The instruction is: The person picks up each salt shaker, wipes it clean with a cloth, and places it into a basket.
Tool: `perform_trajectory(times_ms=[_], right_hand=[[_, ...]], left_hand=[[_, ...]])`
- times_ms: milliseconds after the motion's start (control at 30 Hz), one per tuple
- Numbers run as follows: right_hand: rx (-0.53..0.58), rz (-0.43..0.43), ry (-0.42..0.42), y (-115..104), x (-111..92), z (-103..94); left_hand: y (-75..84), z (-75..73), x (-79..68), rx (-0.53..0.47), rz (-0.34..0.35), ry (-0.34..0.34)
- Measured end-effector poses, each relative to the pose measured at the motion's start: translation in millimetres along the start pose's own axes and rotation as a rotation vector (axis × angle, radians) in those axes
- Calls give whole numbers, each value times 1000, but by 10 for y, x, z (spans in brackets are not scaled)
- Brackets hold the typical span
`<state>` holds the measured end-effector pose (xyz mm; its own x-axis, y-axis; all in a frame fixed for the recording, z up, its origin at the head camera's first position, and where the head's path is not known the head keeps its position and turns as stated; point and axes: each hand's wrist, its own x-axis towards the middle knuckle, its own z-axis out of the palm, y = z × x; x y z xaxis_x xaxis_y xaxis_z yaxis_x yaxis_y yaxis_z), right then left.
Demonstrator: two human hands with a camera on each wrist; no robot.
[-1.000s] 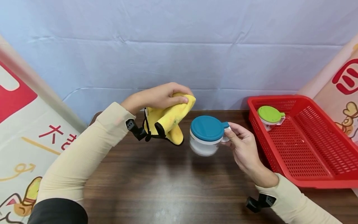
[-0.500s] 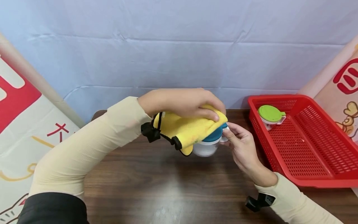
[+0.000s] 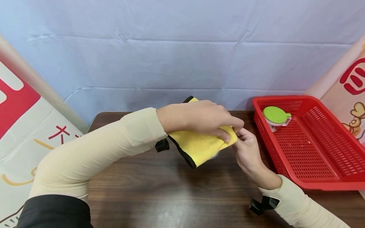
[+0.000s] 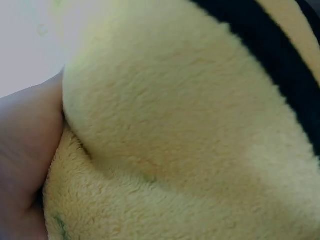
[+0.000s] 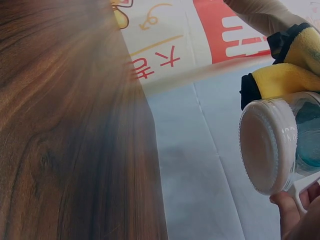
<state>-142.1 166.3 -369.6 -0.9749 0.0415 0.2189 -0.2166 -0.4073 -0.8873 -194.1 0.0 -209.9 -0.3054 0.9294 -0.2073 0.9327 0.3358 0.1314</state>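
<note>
My left hand (image 3: pixel 202 118) grips a yellow cloth (image 3: pixel 199 147) with black edging and lays it over a clear jar (image 5: pixel 265 145). In the head view the cloth hides nearly all of that jar; its pale, ridged base shows in the right wrist view. My right hand (image 3: pixel 249 152) pinches the jar's white handle (image 5: pixel 302 185) from the right, and the fingertips of both hands are close together. Fuzzy cloth fills most of the left wrist view, with part of my left hand (image 4: pixel 25 155) at its edge. The jar appears raised off the table.
A red plastic basket (image 3: pixel 322 185) stands at the right on the brown wooden table (image 3: pixel 137 193). Inside its far left corner is a small jar with a green lid (image 3: pixel 275 114). Behind the table hangs a pale blue cloth backdrop (image 3: pixel 182 63).
My left hand has carried the cloth rightward onto the blue-lidded jar, now covering the lid. My right hand has held the jar's handle in nearly the same place throughout.
</note>
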Motion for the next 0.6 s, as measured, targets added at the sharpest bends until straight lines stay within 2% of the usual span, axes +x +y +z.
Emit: perform_trajectory(times_ms=[333, 600], right_hand=[[-12, 0, 6, 12, -19, -11], [8, -19, -23, 6, -13, -4]], left_hand=[[-28, 67, -11, 37, 49, 39], [-42, 47, -22, 8, 33, 43]])
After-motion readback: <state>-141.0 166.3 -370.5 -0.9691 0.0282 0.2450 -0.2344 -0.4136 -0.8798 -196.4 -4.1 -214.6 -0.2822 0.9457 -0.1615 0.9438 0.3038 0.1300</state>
